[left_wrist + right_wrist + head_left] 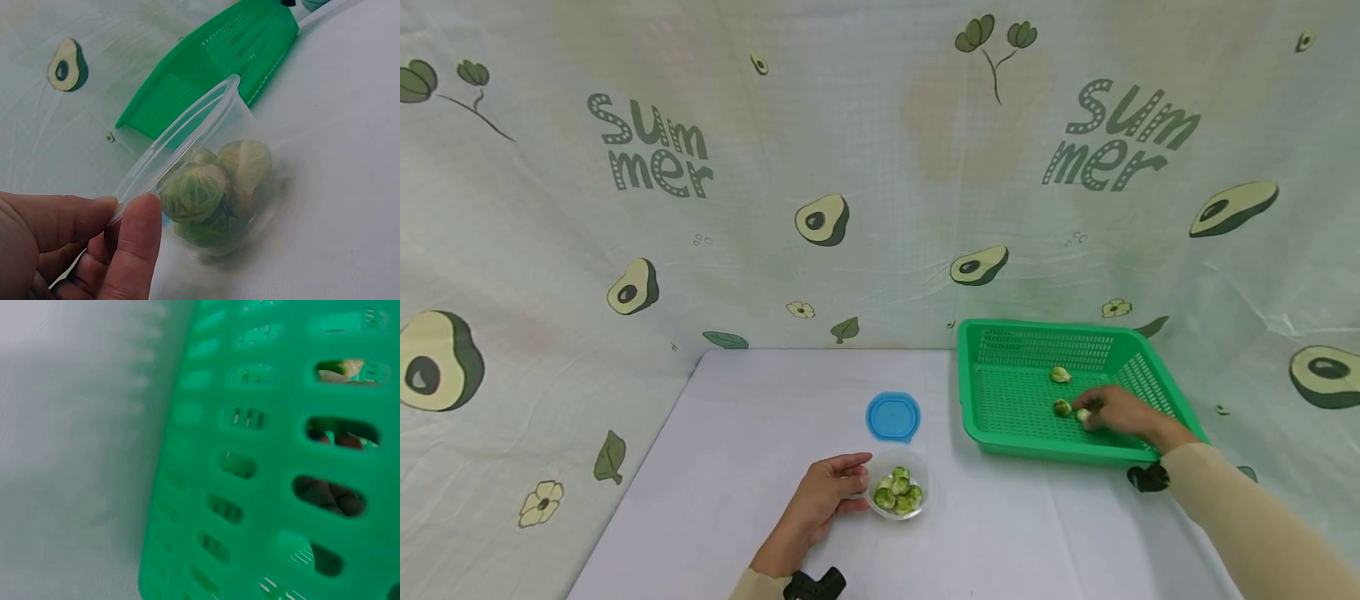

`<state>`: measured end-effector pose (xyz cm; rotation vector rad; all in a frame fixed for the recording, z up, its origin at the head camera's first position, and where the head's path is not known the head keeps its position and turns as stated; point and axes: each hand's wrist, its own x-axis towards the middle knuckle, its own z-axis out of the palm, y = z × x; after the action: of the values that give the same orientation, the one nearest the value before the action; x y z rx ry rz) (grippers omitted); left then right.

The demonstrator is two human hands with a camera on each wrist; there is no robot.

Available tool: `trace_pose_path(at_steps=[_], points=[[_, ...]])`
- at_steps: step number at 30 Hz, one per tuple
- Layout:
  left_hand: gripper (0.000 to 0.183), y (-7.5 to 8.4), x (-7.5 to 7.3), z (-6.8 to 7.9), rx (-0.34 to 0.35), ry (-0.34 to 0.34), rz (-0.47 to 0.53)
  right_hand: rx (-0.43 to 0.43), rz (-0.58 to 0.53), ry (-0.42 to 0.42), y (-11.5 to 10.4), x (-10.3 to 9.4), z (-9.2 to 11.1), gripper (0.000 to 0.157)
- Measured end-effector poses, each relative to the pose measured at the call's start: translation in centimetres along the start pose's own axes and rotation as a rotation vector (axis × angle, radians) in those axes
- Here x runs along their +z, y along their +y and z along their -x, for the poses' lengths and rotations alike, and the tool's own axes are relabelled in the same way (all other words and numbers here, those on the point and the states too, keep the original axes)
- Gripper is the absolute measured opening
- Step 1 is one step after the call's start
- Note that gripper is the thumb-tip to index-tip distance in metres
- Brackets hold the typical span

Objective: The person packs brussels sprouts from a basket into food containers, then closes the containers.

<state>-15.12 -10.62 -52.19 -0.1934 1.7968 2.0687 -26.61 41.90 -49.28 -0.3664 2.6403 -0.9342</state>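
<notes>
- The left hand is grasping the clear cup: its thumb and fingers pinch the rim on the left side.
- The clear cup sits on the near part of the white table, left of the basket, and several green sprouts lie heaped inside it.
- The right hand reaches over the right side of the green basket, its fingers bent and grasping 1 pale sprout between the tips; whether that sprout touches the basket floor, I cannot tell.
- 2 more sprouts lie loose in the basket: a darker sprout just left of the fingertips, and a light sprout farther back.
- The right wrist view mostly shows the slotted wall of the basket, with parts of the fingers and a sprout visible through its holes.
- The basket stands at the far right of the table.
- A blue lid lies flat just beyond the cup, left of the basket and apart from it.
- Beige sleeves cover both arms.
- Behind the table hangs a pale cloth printed with avocados, leaves and the word "summer" 2 times.
</notes>
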Motion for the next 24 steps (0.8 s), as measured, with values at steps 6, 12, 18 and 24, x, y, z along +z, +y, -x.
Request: trace_pose_path(at_steps=[6,12,18,24], points=[[0.05,-0.03,-0.04,0.0,0.007,0.005,-0.008,0.004,0.021,0.022,0.16,0.03,-0.09,0.027],[0.048,-0.1,0.03,0.02,0.006,0.008,-0.012,-0.014,-0.01,0.03,0.11,0.15,0.11,0.03],[0.049,-0.03,0.02,0.08,0.003,0.008,-0.012,-0.017,-0.053,0.044,0.32,0.22,0.29,0.036],[0.049,0.0,0.03,0.19,-0.002,0.018,-0.015,-0.005,-0.081,0.046,0.22,-0.07,0.38,0.035]])
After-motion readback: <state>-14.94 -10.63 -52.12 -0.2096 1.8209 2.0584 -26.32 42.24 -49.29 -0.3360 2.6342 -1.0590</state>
